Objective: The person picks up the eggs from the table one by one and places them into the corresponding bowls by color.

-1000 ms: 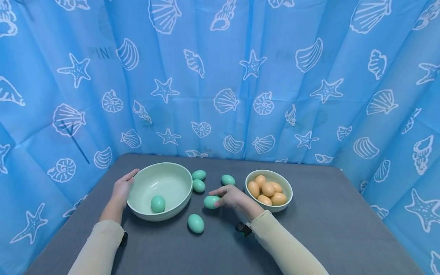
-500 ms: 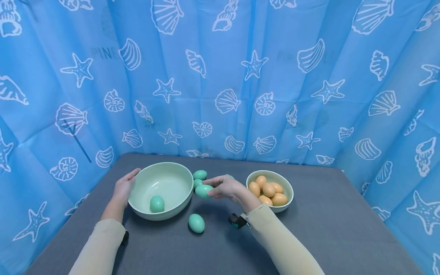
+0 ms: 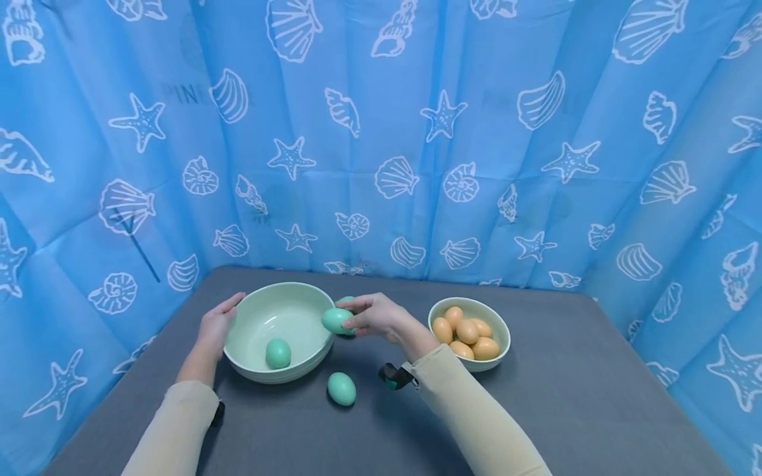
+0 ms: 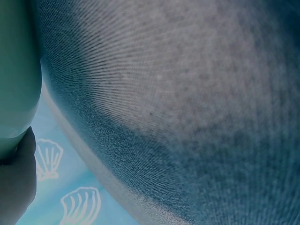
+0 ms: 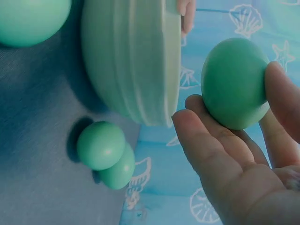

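Head view: The right hand (image 3: 372, 316) pinches a green egg (image 3: 336, 320) just over the right rim of the big bowl (image 3: 297, 317). The left hand (image 3: 214, 327) touches that bowl's left side, but I can't tell if it grips. One egg (image 3: 278, 354) sits inside the big bowl, and it is green too. Another green egg lies on the gray table (image 3: 565, 383), near the bowl and closer to the person. More green shows behind the right hand, mostly hidden. The small bowl (image 3: 476, 309) is on the right, full of orange eggs (image 3: 467, 332). A blue curtain (image 3: 369, 145) with white shells and stars hangs behind.

Left wrist view: Gray cloth fills most of it. A bit of the big bowl is at the left edge — with part of the left hand, dark, against it.

Right wrist view: The pinched egg is between the thumb (image 5: 283, 101) and fingers (image 5: 201, 140). Two green eggs (image 5: 101, 145) look bunched together on the table by the big bowl — one partly behind the other. Left fingertips (image 5: 186, 16) peek over the rim.
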The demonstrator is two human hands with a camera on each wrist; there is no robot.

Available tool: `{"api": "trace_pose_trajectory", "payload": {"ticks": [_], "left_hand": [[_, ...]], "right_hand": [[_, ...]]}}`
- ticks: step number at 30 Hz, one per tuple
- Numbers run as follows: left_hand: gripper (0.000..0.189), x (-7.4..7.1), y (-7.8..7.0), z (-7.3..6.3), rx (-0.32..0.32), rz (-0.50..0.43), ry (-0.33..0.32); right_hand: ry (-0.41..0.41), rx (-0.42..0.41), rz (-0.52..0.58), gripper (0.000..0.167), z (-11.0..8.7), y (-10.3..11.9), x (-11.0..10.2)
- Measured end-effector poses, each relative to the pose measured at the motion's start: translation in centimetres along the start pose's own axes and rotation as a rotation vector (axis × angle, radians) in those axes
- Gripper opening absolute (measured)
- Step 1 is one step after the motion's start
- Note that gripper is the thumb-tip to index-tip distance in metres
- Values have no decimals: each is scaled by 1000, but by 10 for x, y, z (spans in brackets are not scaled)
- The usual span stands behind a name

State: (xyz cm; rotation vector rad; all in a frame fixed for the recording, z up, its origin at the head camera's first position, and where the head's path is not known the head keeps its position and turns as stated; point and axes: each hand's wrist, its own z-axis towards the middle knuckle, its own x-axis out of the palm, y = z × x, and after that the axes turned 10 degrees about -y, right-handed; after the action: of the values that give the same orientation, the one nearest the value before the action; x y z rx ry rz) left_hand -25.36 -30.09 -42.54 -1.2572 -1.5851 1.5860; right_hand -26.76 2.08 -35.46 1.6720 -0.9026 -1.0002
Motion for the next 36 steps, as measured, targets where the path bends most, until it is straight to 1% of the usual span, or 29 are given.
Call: {"api": "trace_pose_trajectory", "payload": {"ticks": [7,10,11,12,14,17,18,21,25,30,36], "left_hand": [[46,1,-1,-3,10,-6,-15],[46,1,1,0,9,-4,-21],[46,1,3,4,6,-3,-26],[46,1,9,11,8,-5,-30],[46,2,23,28,9,-10,-36],[45,4,22,26,12,-20,-36],[46,4,20,23,13,-20,-34],[46,6,0,-1,11,-23,-40],[47,4,1,-2,10,-21,-37],[47,2,4,0,4,-21,-12],[46,3,4,1,10,-24,-18]], "right_hand": [[25,-13,39,45,4,6,11],[23,-11,46,44,6,7,16],[20,-9,51,43,7,7,17],[16,-8,56,43,8,8,19],[11,-5,69,44,9,8,22],[7,3,84,45,12,7,26],[7,5,87,45,13,7,27],[17,11,92,44,15,8,32],[39,13,103,44,19,8,40],[56,33,134,45,25,8,50],[43,52,155,45,31,9,58]]}}
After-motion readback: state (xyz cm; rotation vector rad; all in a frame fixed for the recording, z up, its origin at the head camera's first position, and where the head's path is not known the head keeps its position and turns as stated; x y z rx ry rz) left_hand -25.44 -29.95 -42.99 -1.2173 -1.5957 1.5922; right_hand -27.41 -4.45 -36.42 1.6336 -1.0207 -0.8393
